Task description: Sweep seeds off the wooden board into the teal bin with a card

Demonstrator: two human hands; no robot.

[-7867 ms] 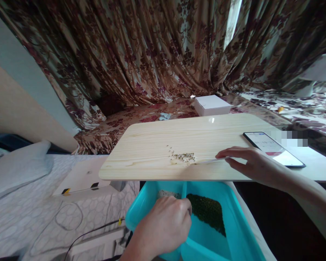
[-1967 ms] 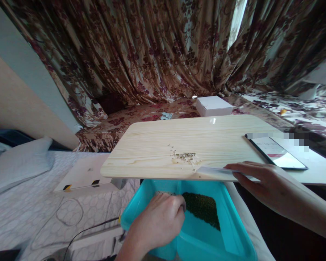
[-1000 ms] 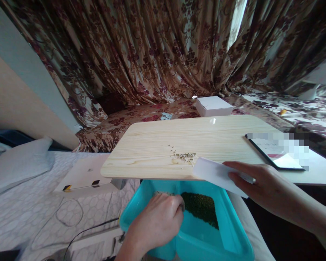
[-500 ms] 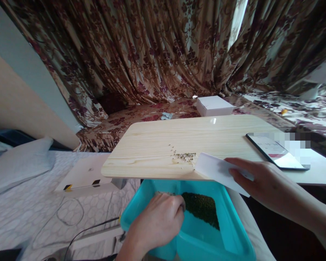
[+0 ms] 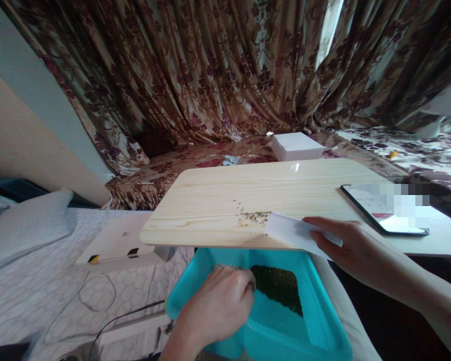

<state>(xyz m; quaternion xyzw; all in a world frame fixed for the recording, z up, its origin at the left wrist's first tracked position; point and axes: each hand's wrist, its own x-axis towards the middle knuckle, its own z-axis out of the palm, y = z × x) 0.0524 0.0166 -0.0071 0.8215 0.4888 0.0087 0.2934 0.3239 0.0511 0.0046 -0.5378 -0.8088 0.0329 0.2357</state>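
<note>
My right hand pinches a white card and holds it tilted at the near edge of the light wooden board, just right of a small pile of green beans. My left hand is closed around the middle divider of a turquoise tray held below the board's edge. A heap of green beans lies in the tray's right compartment. Pale grains peek out of the left compartment behind my knuckles.
A phone with its screen lit lies on the right of the board. A white box sits behind on patterned fabric, under heavy curtains. A flat white box and a cable lie on the bedspread to the left.
My right hand lifted the white card off the board edge, tilted it above the tray, then brought it back up and left toward the bean pile. The left hand stayed on the tray.
</note>
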